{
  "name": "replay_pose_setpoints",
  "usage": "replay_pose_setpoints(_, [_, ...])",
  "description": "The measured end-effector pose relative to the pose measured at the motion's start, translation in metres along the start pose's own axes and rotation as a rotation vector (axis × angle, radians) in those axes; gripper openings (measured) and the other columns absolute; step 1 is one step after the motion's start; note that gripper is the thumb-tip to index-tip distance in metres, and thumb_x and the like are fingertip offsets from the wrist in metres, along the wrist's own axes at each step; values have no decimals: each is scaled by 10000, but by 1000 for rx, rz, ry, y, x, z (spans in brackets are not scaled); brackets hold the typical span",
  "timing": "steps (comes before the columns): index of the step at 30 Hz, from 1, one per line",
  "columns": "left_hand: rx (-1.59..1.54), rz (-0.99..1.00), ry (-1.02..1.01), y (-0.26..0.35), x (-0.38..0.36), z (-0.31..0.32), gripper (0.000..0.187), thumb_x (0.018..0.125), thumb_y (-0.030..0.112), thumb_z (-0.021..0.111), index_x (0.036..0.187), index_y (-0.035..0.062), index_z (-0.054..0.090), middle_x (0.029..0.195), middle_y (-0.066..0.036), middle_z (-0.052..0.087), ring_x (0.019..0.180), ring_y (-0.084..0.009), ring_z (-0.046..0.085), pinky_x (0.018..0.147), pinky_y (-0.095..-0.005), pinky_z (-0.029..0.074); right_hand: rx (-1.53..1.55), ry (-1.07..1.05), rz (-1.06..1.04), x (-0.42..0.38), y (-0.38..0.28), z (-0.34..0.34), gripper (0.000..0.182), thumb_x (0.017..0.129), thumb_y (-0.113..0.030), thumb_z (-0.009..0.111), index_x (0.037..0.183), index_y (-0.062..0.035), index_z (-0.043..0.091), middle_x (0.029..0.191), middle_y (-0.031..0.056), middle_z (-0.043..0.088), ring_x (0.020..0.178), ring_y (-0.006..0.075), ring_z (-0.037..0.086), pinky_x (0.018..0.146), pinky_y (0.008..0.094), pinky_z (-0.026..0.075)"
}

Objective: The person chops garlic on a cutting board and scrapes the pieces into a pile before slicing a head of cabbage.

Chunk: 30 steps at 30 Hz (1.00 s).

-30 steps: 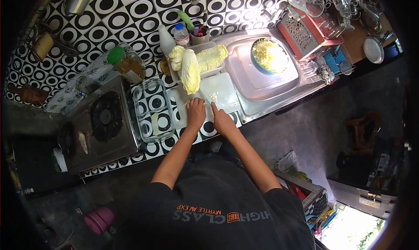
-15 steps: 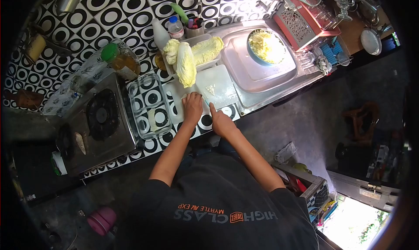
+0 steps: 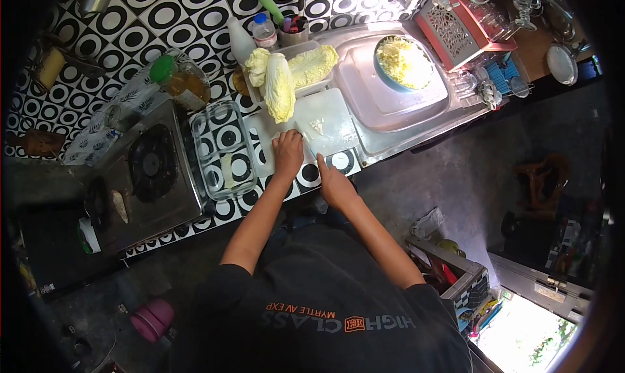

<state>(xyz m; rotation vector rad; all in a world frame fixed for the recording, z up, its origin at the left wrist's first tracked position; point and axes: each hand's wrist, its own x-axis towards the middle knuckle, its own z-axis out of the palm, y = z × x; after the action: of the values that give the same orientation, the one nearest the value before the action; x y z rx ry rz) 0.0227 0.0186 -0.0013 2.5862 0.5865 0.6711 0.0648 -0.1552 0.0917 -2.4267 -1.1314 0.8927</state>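
My right hand [image 3: 336, 187] is closed around a knife, its index finger stretched along the top; the thin blade [image 3: 312, 151] points away over the white cutting board [image 3: 335, 106]. Beside the blade, my left hand [image 3: 288, 153] presses down on the board with bent fingers. What lies under those fingertips is mostly hidden, with only a pale edge showing. A small heap of chopped white pieces [image 3: 316, 126] lies on the board beyond the blade. Just past my left hand, a napa cabbage [image 3: 280, 89] leans over the edge of a tray holding more cabbage [image 3: 314, 67].
A bowl of shredded cabbage [image 3: 403, 63] stands in the steel sink [image 3: 364, 122]. Left of the board is a glass dish [image 3: 224, 192] with a pale strip inside. Farther left stand a stove [image 3: 153, 207] and a green-lidded jar [image 3: 185, 89]. Bottles [image 3: 263, 33] stand behind the tray.
The view has shifted slightly. Both hands stay at nearly the same place on the board, with the knife still in my right hand.
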Motion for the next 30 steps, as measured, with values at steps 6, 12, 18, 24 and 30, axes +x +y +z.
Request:
replay_pose_setpoints(6, [3, 11, 10, 1, 1, -2, 124, 845, 91, 691, 954, 52, 648, 1087, -66, 638, 1043, -282, 565, 908, -445, 385, 17, -20, 18, -6, -4, -4, 841, 846, 37, 520, 1596, -5, 142, 1086, 386, 593, 956, 509, 650, 839, 534, 533])
replay_pose_setpoints(12, [17, 15, 1, 0, 1, -1, 121, 848, 99, 691, 958, 62, 659, 1081, -56, 642, 1043, -272, 567, 908, -442, 383, 63, 14, 18, -9, 4, 7, 837, 847, 47, 505, 1600, -18, 146, 1085, 374, 587, 917, 503, 651, 811, 537, 527])
replay_pose_setpoints(18, [9, 2, -20, 1, 2, -3, 106, 865, 114, 676, 964, 76, 674, 1071, -43, 640, 1034, -264, 563, 912, -443, 379, 129, 41, 21, -14, 9, 11, 842, 844, 56, 490, 1608, -60, 154, 1084, 358, 581, 924, 508, 640, 811, 550, 510])
replay_pose_setpoints(24, [5, 0, -57, 0, 4, -5, 105, 869, 118, 673, 965, 76, 674, 1062, -42, 638, 1026, -264, 562, 899, -443, 379, 153, 27, 48, -14, 11, 12, 838, 856, 69, 460, 1616, -104, 151, 1088, 360, 576, 936, 513, 634, 828, 554, 503])
replay_pose_setpoints(30, [2, 18, -50, 0, 5, -5, 95, 863, 105, 677, 953, 75, 668, 1045, -42, 636, 1011, -265, 564, 892, -441, 379, 168, 13, 64, -9, 13, 12, 819, 877, 60, 451, 1619, -123, 155, 1086, 348, 581, 948, 506, 632, 843, 546, 499])
